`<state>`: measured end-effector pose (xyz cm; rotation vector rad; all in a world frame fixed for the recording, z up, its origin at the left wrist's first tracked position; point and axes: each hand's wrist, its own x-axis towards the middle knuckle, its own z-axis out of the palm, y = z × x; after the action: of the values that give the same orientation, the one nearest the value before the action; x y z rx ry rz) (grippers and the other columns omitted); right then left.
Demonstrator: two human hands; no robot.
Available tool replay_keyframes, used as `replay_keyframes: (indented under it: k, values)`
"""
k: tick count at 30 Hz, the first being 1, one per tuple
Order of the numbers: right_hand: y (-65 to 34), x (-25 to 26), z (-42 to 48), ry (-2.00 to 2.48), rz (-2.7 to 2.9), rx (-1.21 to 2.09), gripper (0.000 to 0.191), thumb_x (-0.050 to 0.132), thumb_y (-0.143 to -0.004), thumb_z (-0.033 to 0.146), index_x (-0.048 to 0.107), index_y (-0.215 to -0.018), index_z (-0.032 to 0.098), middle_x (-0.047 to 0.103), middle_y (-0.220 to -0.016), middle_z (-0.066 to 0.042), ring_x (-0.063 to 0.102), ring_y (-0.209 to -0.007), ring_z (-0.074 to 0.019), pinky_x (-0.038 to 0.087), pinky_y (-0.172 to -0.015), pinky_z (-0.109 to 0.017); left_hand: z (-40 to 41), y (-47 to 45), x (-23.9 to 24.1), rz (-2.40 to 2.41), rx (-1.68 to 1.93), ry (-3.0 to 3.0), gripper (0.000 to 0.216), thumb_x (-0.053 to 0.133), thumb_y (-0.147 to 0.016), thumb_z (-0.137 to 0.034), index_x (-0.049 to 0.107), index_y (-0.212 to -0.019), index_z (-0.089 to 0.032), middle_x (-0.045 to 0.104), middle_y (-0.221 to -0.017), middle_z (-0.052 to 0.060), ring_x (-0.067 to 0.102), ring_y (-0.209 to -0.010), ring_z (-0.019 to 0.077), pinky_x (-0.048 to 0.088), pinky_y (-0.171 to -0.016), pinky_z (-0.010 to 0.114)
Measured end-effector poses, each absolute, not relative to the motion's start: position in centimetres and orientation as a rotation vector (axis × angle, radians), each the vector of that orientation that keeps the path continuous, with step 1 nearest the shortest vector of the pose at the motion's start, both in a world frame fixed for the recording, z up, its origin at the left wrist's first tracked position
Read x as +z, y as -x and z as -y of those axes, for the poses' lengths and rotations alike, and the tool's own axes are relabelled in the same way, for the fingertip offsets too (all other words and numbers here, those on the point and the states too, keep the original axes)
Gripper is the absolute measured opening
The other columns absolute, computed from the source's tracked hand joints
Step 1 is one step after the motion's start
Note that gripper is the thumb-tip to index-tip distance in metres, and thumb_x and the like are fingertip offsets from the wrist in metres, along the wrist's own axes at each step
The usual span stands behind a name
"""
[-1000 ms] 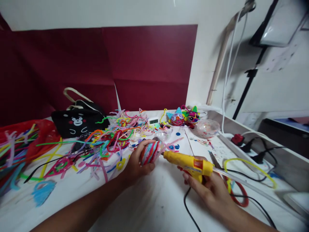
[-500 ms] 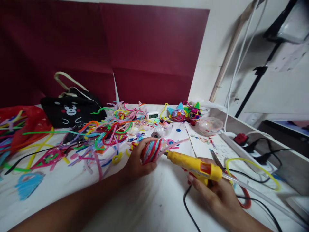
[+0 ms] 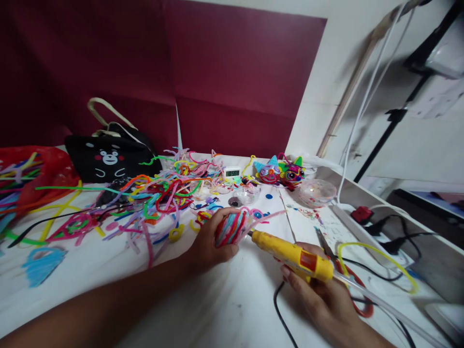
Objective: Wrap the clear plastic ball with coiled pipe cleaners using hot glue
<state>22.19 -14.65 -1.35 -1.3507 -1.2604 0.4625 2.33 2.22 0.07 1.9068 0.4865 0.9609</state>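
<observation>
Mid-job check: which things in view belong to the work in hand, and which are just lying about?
In use:
striped ball, in the left hand
yellow glue gun, in the right hand
pipe cleaners, probably, since similar strands cover the ball

Lying about:
black bag
digital clock
scissors
two cat-eared figures

The widest opening lies on the near surface [image 3: 221, 304] between the two forearms; a black cord [image 3: 282, 309] cuts across its right side. A bare strip also runs left of the left hand [image 3: 212, 239], bounded by a light-blue fuzzy piece [image 3: 43, 265] and the pipe-cleaner tangle [image 3: 170, 188], which blocks the far left. Ahead, the wrapped ball [image 3: 231, 228] and glue gun [image 3: 286, 249] nearly meet, closing the direct way. Beyond the barrel, a lane reaches toward the clear bowl [image 3: 316, 192], with small scraps lying in it. Right of the right hand [image 3: 322, 290], scissors [image 3: 364, 302], an arched yellow pipe cleaner [image 3: 380, 247] and a power strip [image 3: 375, 241] crowd any passage.
</observation>
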Motion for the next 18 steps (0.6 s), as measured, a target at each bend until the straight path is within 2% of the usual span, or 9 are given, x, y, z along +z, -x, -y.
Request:
replay_keyframes:
  k: [4,9,14,18]
  values:
    - [-22.9,-1.6,14.7,1.363,1.332,0.423,0.018,0.063,-0.091,0.029,0.061,-0.108,0.026,0.060,-0.105,-0.006,0.064,-0.087,-0.0197,0.056,-0.061,-0.022,-1.9,-2.4,0.4,-0.513,0.967,-1.882,0.066,0.070,-0.064,-0.039,0.052,-0.125,-0.020,0.061,-0.111,0.006,0.059,-0.088,0.0233,0.048,-0.076,0.032]
    - [-22.3,-1.7,14.6,1.358,1.321,0.351,0.017,0.062,-0.090,0.030,0.062,-0.107,0.027,0.064,-0.097,-0.005,0.063,-0.072,-0.0173,0.052,-0.052,-0.022,-1.9,-2.4,0.4,-0.520,0.965,-1.890,0.066,0.071,-0.062,-0.035,0.054,-0.125,-0.020,0.060,-0.115,0.007,0.059,-0.094,0.0252,0.049,-0.078,0.033]
    - [-22.0,-1.7,14.8,1.400,1.332,0.264,0.017,0.061,-0.090,0.034,0.063,-0.105,0.026,0.064,-0.100,-0.006,0.064,-0.081,-0.0202,0.054,-0.060,-0.025,-1.9,-2.4,0.3,-0.513,0.960,-1.853,0.066,0.071,-0.062,-0.037,0.053,-0.124,-0.021,0.059,-0.115,0.006,0.058,-0.095,0.0251,0.048,-0.081,0.033]
    - [-23.0,-2.0,14.9,1.420,1.444,0.196,0.019,0.062,-0.090,0.036,0.063,-0.106,0.025,0.066,-0.095,-0.005,0.064,-0.076,-0.0195,0.054,-0.057,-0.024,-1.8,-2.5,0.6,-0.499,0.919,-1.818,0.066,0.070,-0.063,-0.039,0.052,-0.125,-0.021,0.058,-0.113,0.005,0.057,-0.089,0.0222,0.046,-0.075,0.031]
